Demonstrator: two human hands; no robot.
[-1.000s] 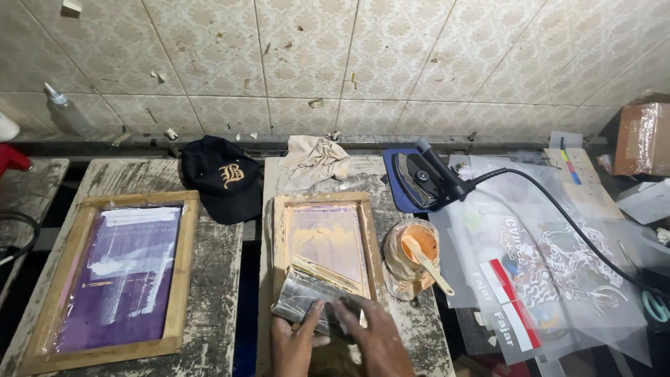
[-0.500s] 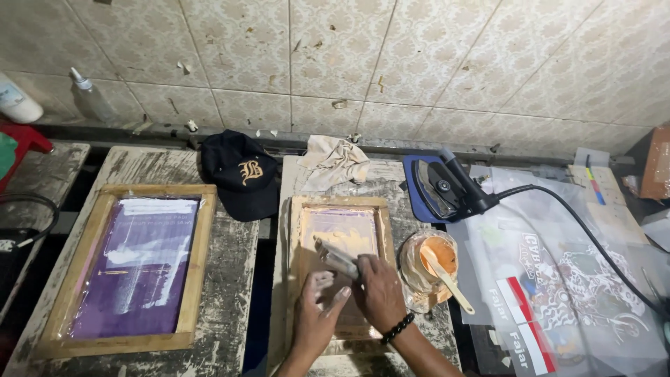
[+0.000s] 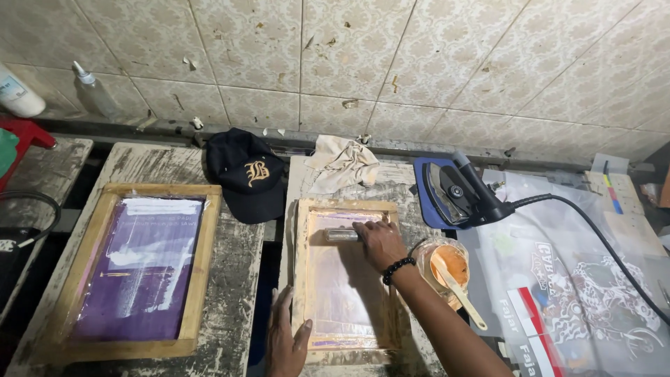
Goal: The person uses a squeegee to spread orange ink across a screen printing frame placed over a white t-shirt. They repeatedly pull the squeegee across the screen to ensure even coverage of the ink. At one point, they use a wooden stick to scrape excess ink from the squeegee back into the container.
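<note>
Pushed from the frame's near end to its far end, the squeegee now lies across the top of the small wooden screen frame; right hand clenched on it; left hand flat, fingers released, steadying the frame's near-left corner on the worn bench; mesh pale, pinkish, glossy.

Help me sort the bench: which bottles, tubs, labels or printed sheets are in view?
White bottle: far left, blue label.
Clear squeeze bottle: by wall, nozzle top.
Ink tub: right of small frame, round, orange inside.
Printed transparent sheets: right, white, red, black graphics.
</note>
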